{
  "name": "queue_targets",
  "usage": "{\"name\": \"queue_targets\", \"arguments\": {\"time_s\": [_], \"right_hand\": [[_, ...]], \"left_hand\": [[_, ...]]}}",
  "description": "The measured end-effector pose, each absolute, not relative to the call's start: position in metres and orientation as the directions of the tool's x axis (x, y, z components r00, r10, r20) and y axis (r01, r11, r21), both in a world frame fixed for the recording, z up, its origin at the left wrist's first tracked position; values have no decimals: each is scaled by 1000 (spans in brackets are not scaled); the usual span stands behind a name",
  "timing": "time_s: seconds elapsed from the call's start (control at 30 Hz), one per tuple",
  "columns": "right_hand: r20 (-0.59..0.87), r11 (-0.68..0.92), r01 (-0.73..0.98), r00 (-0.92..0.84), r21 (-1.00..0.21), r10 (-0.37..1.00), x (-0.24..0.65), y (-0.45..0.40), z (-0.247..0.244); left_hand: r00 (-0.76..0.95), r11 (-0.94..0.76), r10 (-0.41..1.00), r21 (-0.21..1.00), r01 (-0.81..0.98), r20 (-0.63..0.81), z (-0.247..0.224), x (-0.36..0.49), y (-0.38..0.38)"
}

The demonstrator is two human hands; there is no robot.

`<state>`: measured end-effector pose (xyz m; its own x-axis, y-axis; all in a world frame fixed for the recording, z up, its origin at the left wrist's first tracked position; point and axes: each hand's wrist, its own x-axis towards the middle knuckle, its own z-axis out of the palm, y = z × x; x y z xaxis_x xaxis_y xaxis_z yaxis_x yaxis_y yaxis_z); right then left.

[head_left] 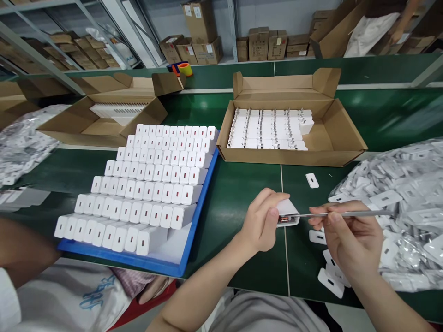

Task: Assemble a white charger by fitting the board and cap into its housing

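Around: I see the blue tray [191,240] left of the open carton [287,158]
Left hand [262,221]: grasping the white casing [288,208], over the green table
Right hand [353,235]: pinching the thin tool [360,213], tip at the casing

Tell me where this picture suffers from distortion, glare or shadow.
Head view: apparent wide-angle stretch slants the grey metal frame, left; pale sheen on the green tabletop, right; glints on the clear plastic bag; shadow inside the held white plastic casing.

Glossy white plastic housing [288,206], seemingly metal rod [360,213], brown cardboard boxes [294,157]
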<state>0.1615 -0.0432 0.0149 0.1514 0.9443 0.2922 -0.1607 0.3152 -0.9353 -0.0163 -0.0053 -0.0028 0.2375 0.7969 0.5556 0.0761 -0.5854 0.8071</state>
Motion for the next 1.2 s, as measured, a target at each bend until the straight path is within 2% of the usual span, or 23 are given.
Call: {"name": "queue_targets", "arguments": {"time_s": [0.43,0.73,0.97,1.2], "right_hand": [[312,332,-182,129,-926,941,157,-46,13],[471,485,-56,166,-873,866,157,-48,9],[517,533,-85,152,-842,842,161,-48,9],[487,496,-10,173,-868,856,158,-48,12]], "left_hand": [[258,-602,781,795,72,568,-5,-15,-6],[253,-590,790,805,66,558,-5,-14,-6],[256,-577,798,814,62,546,-5,-15,-7],[267,-517,832,854,57,486,-5,-14,-7]]}}
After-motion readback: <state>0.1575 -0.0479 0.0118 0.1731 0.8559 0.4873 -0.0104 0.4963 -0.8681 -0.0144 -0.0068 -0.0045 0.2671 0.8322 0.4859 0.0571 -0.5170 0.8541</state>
